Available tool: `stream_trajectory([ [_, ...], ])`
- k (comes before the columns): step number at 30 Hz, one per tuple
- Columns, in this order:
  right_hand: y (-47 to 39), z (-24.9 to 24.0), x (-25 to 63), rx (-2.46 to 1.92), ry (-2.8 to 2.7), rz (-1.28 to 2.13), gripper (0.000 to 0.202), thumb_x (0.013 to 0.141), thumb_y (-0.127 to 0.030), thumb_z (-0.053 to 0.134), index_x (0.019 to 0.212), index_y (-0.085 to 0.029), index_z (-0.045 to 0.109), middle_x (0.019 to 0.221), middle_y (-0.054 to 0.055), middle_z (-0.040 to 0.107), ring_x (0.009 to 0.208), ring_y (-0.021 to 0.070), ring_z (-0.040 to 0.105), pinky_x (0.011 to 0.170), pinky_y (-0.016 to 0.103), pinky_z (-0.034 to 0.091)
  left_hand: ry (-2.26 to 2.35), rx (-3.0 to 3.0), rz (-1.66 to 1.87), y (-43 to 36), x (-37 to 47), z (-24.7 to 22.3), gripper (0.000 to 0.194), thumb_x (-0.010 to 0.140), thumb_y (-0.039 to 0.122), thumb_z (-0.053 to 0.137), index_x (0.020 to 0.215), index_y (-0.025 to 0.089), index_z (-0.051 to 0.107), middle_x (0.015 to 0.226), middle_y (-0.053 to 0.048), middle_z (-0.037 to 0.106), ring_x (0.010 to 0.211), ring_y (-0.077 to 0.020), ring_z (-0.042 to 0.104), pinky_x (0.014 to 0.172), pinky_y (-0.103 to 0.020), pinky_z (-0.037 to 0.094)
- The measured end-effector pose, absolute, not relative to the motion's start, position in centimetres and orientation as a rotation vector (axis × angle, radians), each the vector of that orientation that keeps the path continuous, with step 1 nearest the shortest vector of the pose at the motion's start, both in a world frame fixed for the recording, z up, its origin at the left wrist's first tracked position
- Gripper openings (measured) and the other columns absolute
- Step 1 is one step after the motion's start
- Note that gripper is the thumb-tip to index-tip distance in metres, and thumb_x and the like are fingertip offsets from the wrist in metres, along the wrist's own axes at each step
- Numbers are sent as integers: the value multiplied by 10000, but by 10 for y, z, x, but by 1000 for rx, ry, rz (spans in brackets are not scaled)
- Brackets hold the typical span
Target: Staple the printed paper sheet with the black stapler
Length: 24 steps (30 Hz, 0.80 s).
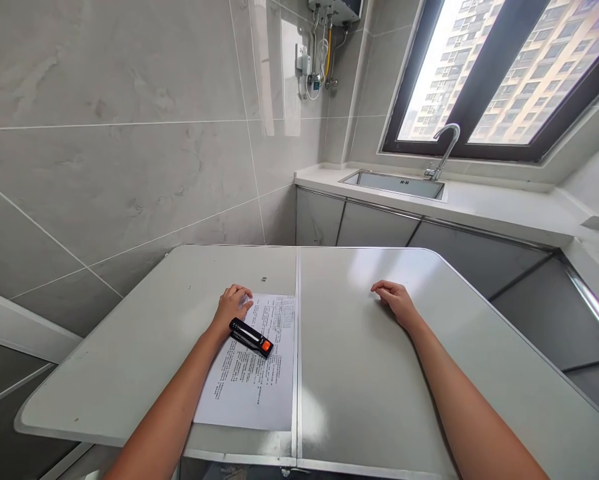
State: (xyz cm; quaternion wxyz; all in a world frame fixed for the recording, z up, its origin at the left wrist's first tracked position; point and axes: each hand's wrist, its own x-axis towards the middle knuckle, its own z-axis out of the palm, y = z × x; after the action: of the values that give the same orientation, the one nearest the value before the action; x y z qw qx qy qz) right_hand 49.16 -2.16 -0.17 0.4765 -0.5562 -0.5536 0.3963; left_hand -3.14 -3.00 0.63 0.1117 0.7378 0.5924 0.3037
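Note:
A black stapler (252,338) with an orange-red button lies slantwise on a printed sheet of paper (244,413). My left hand (233,305) rests at the sheet's upper left corner, just above the stapler. Its fingers are loosely bent, thumb apart, with nothing seen in them. On the right half of the table (349,373), my right hand (395,300) lies with relaxed fingers pointing left, holding nothing visible. Two tiny dark pieces, seemingly staples (264,279), lie beyond the sheet.
A metal-edged seam (297,373) divides the folding table. Behind it to the right is a counter (504,200) with a sink (399,185) and faucet (444,152), below a window. A tiled wall (129,167) stands at the left.

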Motion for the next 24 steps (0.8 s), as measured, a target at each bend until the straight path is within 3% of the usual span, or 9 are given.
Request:
stream_trajectory([
  [14,-25,4,488,-1447,-1458,900,263,767,-390,587,860,-178,712,556,-63,369,536,108,292,535,273,194,1654,1989,1044,-29,-39,6,277,775,376,787,1012,251,717,1178,-74,563,1086,-265,616,999,-420,522],
  [18,-25,1,488,-1464,-1475,879,274,790,-402,582,879,-182,720,566,-63,378,543,109,290,543,273,204,1679,1902,1131,-26,-40,5,306,812,434,753,1052,247,724,1210,-95,598,1139,-285,608,983,-420,526],
  [24,-24,-1,489,-1465,-1514,844,307,810,-434,591,902,-176,731,562,-61,387,547,114,294,550,275,210,1639,1545,1392,-22,-43,3,316,877,451,665,1097,225,690,1159,-90,707,1048,-255,654,947,-394,516],
])
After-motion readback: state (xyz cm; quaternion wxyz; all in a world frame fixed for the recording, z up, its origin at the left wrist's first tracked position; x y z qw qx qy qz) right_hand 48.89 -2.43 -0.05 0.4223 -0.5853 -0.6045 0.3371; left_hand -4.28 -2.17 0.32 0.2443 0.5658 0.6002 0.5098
